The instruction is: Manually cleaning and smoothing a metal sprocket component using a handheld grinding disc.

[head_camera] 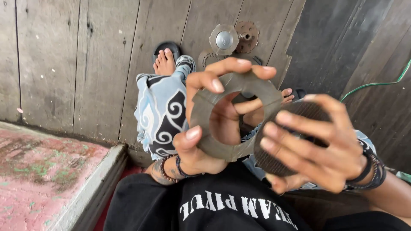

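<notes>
My left hand (201, 141) grips a flat grey-brown friction ring (201, 111) with a large round hole, held up in front of me with fingers over its top edge and thumb on its lower left. My right hand (317, 149) holds a darker ridged disc (267, 160), partly tucked behind the ring's right side, fingers spread over its face. Both hands wear beaded bracelets at the wrist.
On the plank floor ahead lie a shiny-centred round metal plate (224, 39), a rusty perforated disc (247, 35) and a toothed ring (206, 57). My feet in sandals (165, 62) rest below. A worn pink concrete step (38, 171) lies left; a green cable (376, 83) runs right.
</notes>
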